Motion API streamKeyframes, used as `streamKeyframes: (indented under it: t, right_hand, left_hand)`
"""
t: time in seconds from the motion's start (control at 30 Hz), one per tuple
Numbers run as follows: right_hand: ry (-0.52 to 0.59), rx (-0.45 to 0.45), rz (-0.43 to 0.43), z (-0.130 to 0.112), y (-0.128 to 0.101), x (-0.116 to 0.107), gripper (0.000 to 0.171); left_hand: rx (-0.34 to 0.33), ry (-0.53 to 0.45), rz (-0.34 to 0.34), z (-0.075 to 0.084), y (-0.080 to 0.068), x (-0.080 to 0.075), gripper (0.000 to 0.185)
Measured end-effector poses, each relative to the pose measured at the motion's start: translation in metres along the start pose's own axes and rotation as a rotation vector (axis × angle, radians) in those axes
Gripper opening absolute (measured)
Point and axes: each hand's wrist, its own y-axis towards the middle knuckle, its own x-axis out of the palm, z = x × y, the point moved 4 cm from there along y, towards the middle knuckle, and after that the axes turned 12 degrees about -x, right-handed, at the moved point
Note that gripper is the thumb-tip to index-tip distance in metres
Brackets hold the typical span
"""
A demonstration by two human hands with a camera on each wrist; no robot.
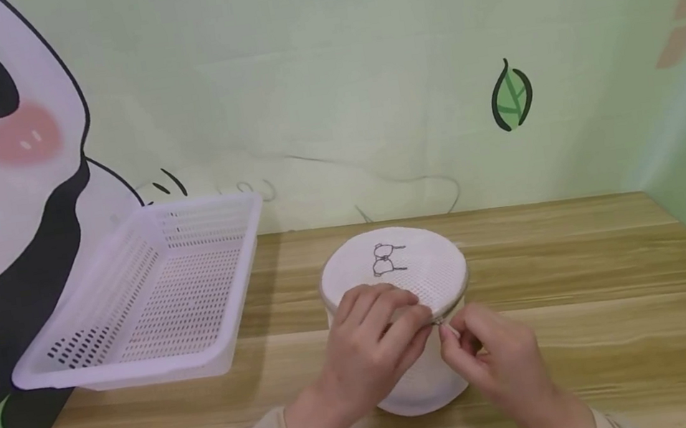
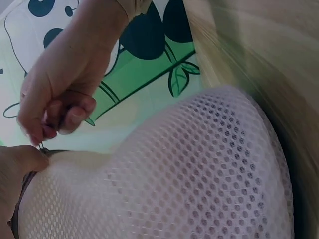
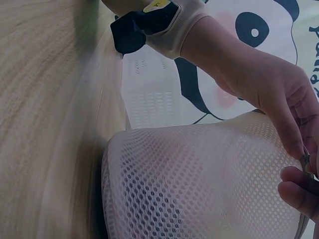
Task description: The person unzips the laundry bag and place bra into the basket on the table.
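Observation:
A white mesh cylinder bag [image 1: 411, 263] stands upright on the wooden table [image 1: 588, 297], with a small bra drawing on its lid. My left hand [image 1: 418, 320] lies over the front of the lid, and its fingers pinch the rim beside the zipper. My right hand [image 1: 453, 333] pinches the small metal zipper pull [image 1: 442, 322] at the front rim. In the left wrist view the right hand [image 2: 42, 134] holds the pull above the mesh bag [image 2: 199, 174]. The right wrist view shows the left hand [image 3: 299, 144] at the zipper pull [image 3: 305, 162] on the bag [image 3: 199, 184].
A white perforated plastic basket [image 1: 152, 297] sits at the table's left rear, tilted and overhanging the left edge. A panda and leaf wallpaper covers the wall behind. Bare tabletop stretches to the right of the bag.

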Motion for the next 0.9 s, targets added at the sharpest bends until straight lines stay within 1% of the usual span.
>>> streamKeyframes:
  t: [0.2,0.37,0.53,0.7,0.9]
  right_hand:
    - [-0.036,-0.027,0.02,0.0,0.0,0.001,0.036]
    - [-0.067,-0.027,0.022,0.0,-0.001,0.001,0.037]
    - [-0.06,-0.01,0.016,0.001,-0.002,0.001,0.036]
    - [-0.068,-0.011,0.023,0.002,-0.003,0.001,0.036]
    - [-0.162,0.046,0.019,0.011,-0.004,-0.005,0.021]
  left_hand:
    - [0.09,0.075,0.024,0.0,-0.002,0.0,0.012]
    - [0.143,0.085,0.048,0.002,-0.002,-0.001,0.012]
    - [0.16,0.088,0.051,0.003,-0.003,0.0,0.016]
    - [0.157,0.075,0.053,0.004,-0.002,-0.001,0.016]
    - [0.132,-0.003,0.113,0.006,0.004,-0.006,0.011]
